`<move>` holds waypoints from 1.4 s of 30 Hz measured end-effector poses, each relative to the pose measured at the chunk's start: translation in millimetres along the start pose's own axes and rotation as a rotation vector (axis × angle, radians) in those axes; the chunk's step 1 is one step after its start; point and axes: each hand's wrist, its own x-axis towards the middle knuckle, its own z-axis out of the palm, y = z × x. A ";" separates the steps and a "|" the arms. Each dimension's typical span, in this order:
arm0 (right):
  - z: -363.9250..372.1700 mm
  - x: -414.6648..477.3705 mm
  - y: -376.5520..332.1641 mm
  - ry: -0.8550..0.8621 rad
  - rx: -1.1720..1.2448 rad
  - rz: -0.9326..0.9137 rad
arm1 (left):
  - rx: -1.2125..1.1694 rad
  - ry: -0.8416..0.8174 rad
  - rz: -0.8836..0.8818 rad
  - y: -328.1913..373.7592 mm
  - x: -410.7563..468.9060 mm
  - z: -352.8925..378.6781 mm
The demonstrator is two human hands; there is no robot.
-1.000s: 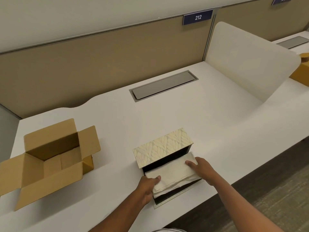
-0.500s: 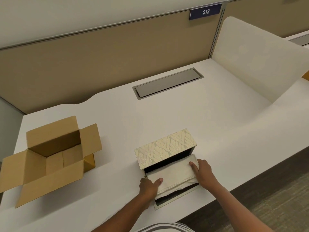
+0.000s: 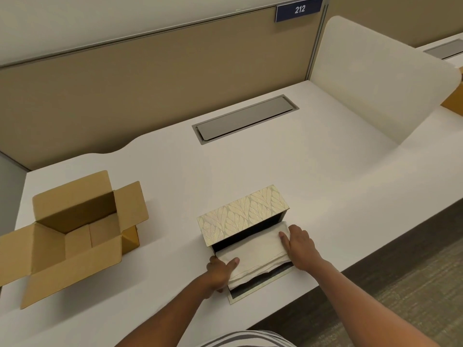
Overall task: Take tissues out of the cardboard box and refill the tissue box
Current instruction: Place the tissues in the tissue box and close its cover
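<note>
1. Refilling is under way: a stack of tissues (image 3: pixel 253 249) is held at the open side of the tissue box (image 3: pixel 241 216), which lies on its side near the front of the desk (image 3: pixel 288 171).
2. The left end of the stack is grasped by the left hand (image 3: pixel 220 270), thumb on top, probably to keep the sheets squared.
3. The right end is pressed flat by the right hand (image 3: pixel 299 246), fingers laid on the tissues, apparently to guide them inward.
4. The box's open flap (image 3: pixel 253 290) lies on the desk beneath the stack, leaving the opening free.
5. The cardboard box (image 3: pixel 72 234) stands open, well apart to the left; no tissues are seen in it.
</note>
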 end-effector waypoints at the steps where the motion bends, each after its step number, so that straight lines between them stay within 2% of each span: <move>1: -0.6 0.3 -0.2 -0.005 0.007 -0.001 | 0.002 -0.017 0.010 -1.0 0.8 -2.0; 7: -6.2 1.0 -2.8 -0.039 0.090 0.028 | -0.043 -0.026 0.045 -6.7 -3.6 -2.6; 14: -9.4 -4.0 -8.3 0.029 0.265 0.053 | -0.143 0.060 0.061 -8.9 -14.7 1.5; 21: -38.0 2.6 -19.9 0.291 0.432 0.078 | -0.273 0.324 0.106 -0.5 -22.2 -23.6; 25: -59.9 17.1 -36.3 0.303 0.503 0.038 | -0.456 0.245 0.166 9.0 -29.0 -35.9; 29: -71.8 30.4 -52.7 0.232 0.450 -0.014 | -0.574 0.243 0.198 21.4 -39.0 -42.7; 34: -74.6 41.9 -66.8 0.118 0.302 -0.041 | -0.707 0.218 0.122 35.1 -37.8 -58.1; 36: -77.4 43.4 -68.8 0.112 0.316 -0.041 | -0.760 0.173 0.104 37.6 -37.4 -63.4; 42: -84.9 40.2 -65.9 0.085 0.433 -0.067 | -0.771 0.072 0.156 33.6 -39.6 -67.4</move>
